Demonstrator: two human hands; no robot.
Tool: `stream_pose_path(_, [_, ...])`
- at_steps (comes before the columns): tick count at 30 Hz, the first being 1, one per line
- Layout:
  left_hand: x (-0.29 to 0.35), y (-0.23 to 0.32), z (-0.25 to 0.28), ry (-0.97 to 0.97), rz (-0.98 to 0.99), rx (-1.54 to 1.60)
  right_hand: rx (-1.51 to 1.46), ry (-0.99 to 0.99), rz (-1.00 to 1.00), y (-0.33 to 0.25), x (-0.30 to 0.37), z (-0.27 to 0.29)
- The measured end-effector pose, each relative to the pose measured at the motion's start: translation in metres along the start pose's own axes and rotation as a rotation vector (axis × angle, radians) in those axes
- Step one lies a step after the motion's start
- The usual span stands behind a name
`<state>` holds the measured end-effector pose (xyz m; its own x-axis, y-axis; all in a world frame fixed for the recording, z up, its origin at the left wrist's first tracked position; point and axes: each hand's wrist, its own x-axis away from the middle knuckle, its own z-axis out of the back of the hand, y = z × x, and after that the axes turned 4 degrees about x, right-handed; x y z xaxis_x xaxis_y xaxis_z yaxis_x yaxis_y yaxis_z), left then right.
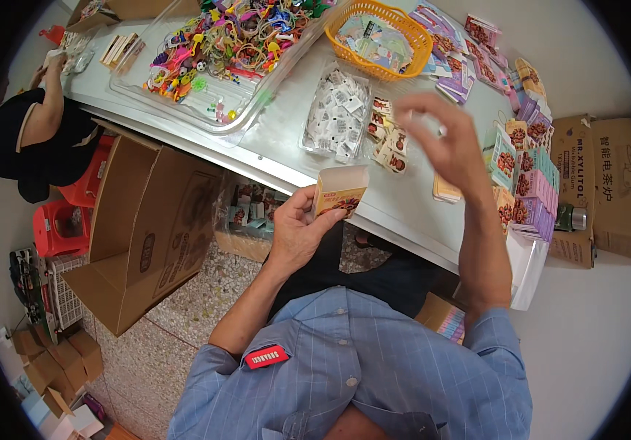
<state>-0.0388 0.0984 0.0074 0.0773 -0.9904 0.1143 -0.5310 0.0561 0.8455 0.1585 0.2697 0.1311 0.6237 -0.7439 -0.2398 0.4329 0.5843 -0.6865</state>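
Note:
My left hand (pixel 297 231) grips a small yellow carton (pixel 339 196) by its sides, just off the table's front edge. The carton stands upright with its pale top flap raised. My right hand (pixel 444 139) hangs over the table, smeared by motion. A small white patch shows among its fingers, but whether it is a held thing is unclear. Close to that hand lie several small cream pieces with brown figures (pixel 392 150). Beside them a clear tray (pixel 305 139) is heaped with white sachets (pixel 339 110).
A large clear bin (pixel 238 125) of colourful trinkets and a yellow basket (pixel 385 72) of printed cards stand farther back. Purple and green cartons (pixel 532 176) line the right side. An open cardboard box (pixel 161 213) is below left. Another person (pixel 41 125) works at far left.

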Motion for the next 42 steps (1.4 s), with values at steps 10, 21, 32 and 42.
stream_pose_path(10, [0.0,-0.006,-0.004,0.008,0.047,-0.033,0.964,-0.085,-0.096,0.133,-0.121,0.008])
stream_pose_path(21, [-0.007,-0.006,0.002,0.019,0.061,-0.047,0.226,0.037,-0.206,0.139,-0.106,0.016])
stream_pose_path(32, [0.007,-0.003,0.002,-0.017,-0.008,0.0,-0.282,0.345,-0.068,0.038,-0.02,0.029])
stream_pose_path(42, [0.02,-0.002,-0.004,-0.086,0.035,-0.021,0.223,-0.19,0.3,-0.049,0.044,0.029])
